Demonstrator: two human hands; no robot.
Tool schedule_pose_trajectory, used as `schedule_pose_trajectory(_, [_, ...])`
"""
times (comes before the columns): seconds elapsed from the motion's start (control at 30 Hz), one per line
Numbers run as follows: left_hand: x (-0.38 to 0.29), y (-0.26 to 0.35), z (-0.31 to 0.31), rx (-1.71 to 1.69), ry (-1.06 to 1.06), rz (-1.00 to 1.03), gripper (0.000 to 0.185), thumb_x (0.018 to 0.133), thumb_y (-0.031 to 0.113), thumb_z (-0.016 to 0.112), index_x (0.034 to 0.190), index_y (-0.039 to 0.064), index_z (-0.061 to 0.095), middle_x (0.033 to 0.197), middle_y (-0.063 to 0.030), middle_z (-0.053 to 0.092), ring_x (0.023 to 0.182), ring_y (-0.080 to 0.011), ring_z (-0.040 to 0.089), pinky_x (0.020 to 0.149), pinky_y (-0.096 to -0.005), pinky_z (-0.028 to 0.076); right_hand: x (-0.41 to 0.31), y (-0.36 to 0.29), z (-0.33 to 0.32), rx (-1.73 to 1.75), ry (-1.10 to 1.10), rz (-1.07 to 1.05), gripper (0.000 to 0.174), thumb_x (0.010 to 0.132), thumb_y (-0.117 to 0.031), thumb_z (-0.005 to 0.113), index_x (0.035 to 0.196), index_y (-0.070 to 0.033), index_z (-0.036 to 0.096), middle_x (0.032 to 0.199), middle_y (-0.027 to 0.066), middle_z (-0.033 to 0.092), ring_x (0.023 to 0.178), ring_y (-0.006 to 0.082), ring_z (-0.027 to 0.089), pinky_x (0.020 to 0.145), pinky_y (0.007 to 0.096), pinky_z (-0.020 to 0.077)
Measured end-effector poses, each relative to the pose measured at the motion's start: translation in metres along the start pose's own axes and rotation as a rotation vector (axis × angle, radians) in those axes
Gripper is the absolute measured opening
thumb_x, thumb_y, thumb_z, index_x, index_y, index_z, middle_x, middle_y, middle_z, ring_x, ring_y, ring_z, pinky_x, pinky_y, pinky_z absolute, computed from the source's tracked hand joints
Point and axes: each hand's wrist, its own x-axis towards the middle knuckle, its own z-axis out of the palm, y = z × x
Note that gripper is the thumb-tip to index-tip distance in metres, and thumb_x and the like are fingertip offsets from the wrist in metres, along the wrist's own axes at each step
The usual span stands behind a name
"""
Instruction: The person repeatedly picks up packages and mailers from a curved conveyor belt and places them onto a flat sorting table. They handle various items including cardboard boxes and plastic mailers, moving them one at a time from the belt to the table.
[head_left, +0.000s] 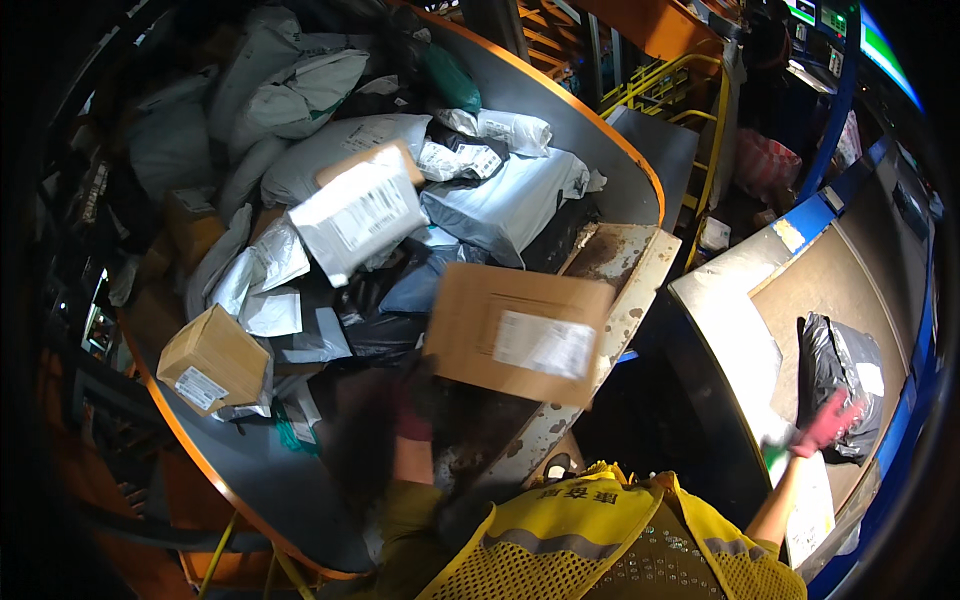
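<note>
My left hand (414, 401), in a dark red glove and partly in shadow, is at the lower left corner of a flat cardboard box (465, 330). The box bears a white label and is slightly blurred; its left end is over the parcel pile and its right end over the worn metal ledge (637, 300). My right hand (829, 424), in a red glove, reaches out on the other side with its fingers spread. It is at the near side of a black plastic-wrapped parcel (840, 375), which lies on a tan belt surface (795, 277).
A grey chute with an orange rim (600, 124) holds several poly mailers, including a white mailer (367, 210), and a small cardboard carton (214, 360). Yellow railings (709, 150) stand beyond. A blue-edged metal frame (814, 217) borders the belt. A white parcel (810, 502) lies nearer me.
</note>
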Motion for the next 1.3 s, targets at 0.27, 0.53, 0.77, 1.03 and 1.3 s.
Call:
schedule_pose_trajectory(0.27, [-0.011,-0.042,0.120,0.257,-0.329,-0.334,0.034,0.082,0.014,0.065,0.113,0.001,0.057,0.098,-0.0083,0.064,0.080,-0.0165,0.062,0.069,-0.0277,0.050,-0.191,-0.201,-0.044,1.274,-1.523,1.244,0.032,0.084,-0.019,0.062,0.110,-0.002,0.055,0.093,0.0054,0.059,0.084,0.0157,0.058,0.077,0.0289,0.0479])
schedule_pose_trajectory(0.53, [0.044,-0.038,0.119,1.547,0.079,0.909,0.072,0.070,0.034,0.074,0.126,0.001,0.043,0.130,-0.0253,0.041,0.123,-0.0428,0.036,0.100,-0.0508,0.032,-0.156,-0.141,-0.025,1.302,-1.219,1.106,0.018,0.088,-0.024,0.057,0.093,-0.006,0.058,0.086,0.0013,0.058,0.078,0.0128,0.056,0.073,0.0278,0.0468])
schedule_pose_trajectory(0.77, [0.104,-0.042,0.140,1.672,0.002,-0.003,0.099,0.071,0.067,0.058,0.138,0.001,0.027,0.111,-0.0222,0.060,0.095,-0.0377,0.061,0.081,-0.0486,0.047,-0.086,-0.025,0.021,1.753,-0.835,1.131,0.045,0.092,-0.033,0.052,0.121,0.001,0.052,0.124,0.0130,0.055,0.111,0.0267,0.054,0.098,0.0419,0.0418])
schedule_pose_trajectory(1.03, [0.134,-0.073,0.175,1.690,0.049,0.048,0.104,0.069,0.061,0.064,0.144,0.005,0.018,0.114,-0.0206,0.060,0.099,-0.0341,0.061,0.083,-0.0475,0.048,-0.010,0.113,0.063,1.302,-0.265,1.213,0.054,0.082,-0.030,0.067,0.123,0.000,0.050,0.106,0.0088,0.061,0.093,0.0232,0.058,0.085,0.0330,0.0483])
schedule_pose_trajectory(1.3, [0.083,-0.068,0.159,1.140,0.084,-0.040,0.107,0.061,0.024,0.070,0.145,0.004,0.007,0.117,-0.0225,0.057,0.107,-0.0368,0.057,0.089,-0.0411,0.046,-0.110,-0.077,0.015,1.492,-0.911,0.988,0.044,0.091,-0.020,0.057,0.129,-0.004,0.041,0.103,0.0065,0.059,0.087,0.0165,0.057,0.082,0.0329,0.0491])
